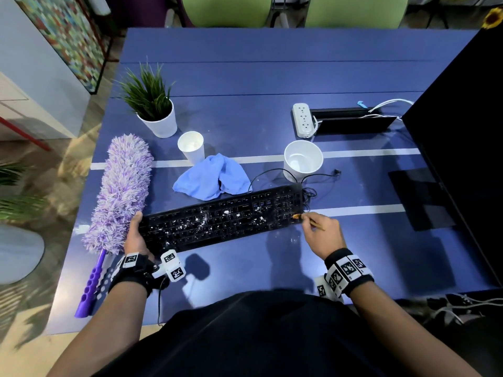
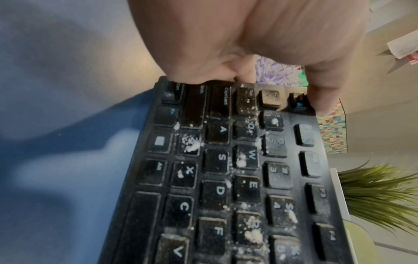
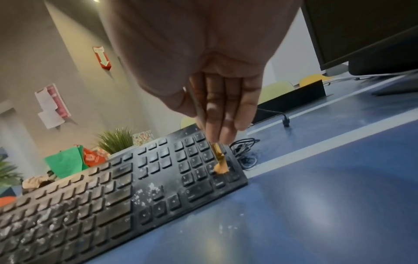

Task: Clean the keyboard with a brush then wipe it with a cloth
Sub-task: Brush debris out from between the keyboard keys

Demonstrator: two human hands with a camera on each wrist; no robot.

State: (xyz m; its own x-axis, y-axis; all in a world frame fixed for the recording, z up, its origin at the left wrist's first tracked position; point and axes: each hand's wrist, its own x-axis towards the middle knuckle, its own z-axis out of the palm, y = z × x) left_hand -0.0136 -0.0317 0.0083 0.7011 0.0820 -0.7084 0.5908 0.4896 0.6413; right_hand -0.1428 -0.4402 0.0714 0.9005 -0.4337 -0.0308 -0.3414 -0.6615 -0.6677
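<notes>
Black dusty keyboard (image 1: 223, 217); right hand (image 1: 324, 235) pinches thin brush (image 3: 220, 165)

We reach both forearms forward over the worktop's near edge. Our left hand (image 1: 135, 235) curls its grip round the keyboard's (image 1: 223, 216) left end. Our right hand (image 1: 322, 232) pinches a thin brush (image 3: 219, 164), fingers pointing down.

duster (image 1: 119, 191) left, cups (image 1: 303, 160) behind keyboard (image 1: 223, 217)

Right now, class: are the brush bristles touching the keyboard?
Touching. The right wrist view shows the brush bristles splayed against the number-pad keys of the keyboard, with no gap.
</notes>
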